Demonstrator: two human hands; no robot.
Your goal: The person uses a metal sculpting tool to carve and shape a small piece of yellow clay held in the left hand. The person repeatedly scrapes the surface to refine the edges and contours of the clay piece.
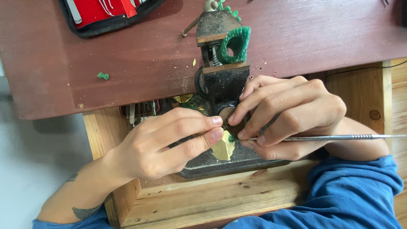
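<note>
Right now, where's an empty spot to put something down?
Bare table lies between the red case and the vise, and right of the green wax ring. It is crowded where the left hand and right hand meet.

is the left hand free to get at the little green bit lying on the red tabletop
Probably not yet: the left hand is pinching the yellow piece, though nothing blocks the way to the green bit.

Both hands [220,127] fingertip to fingertip, fingers curled, seemingly pinching, forearms angled inward.
</note>
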